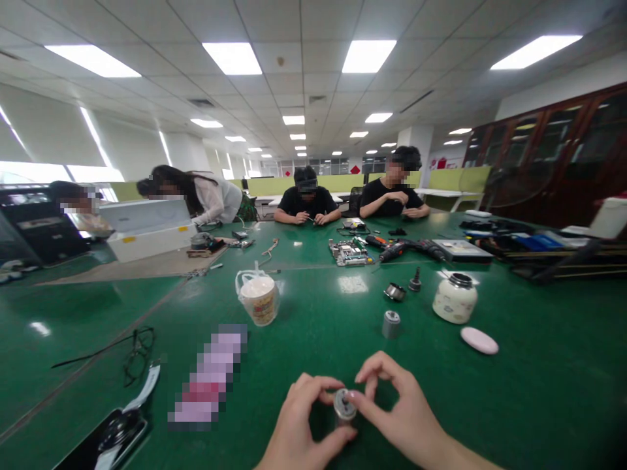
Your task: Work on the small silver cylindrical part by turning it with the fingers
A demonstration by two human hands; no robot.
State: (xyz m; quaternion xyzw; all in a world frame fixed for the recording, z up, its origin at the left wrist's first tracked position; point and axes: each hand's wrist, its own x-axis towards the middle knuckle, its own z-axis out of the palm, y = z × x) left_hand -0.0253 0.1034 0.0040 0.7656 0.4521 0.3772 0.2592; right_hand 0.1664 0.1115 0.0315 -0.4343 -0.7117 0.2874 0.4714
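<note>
In front of me, a small silver cylindrical motor (345,406) stands upright, its round end facing up. My left hand (306,424) is closed around its side, fingers behind and thumb in front. The thumb of my right hand (399,405) touches the motor's top end from the right; its bent index finger is apart from the thumb. Beyond my hands stands a similar metal cylinder (391,324). Farther back lie an open metal ring casing (394,292) and a dark part with a shaft (415,281).
A cream jar (454,299) and a pink oval lid (479,341) are at right. A plastic-wrapped tub (259,299) stands left of centre. A watch (120,427) lies lower left. Power drills (406,248) and a circuit board (351,252) lie farther back. Several people work around the green table (313,313).
</note>
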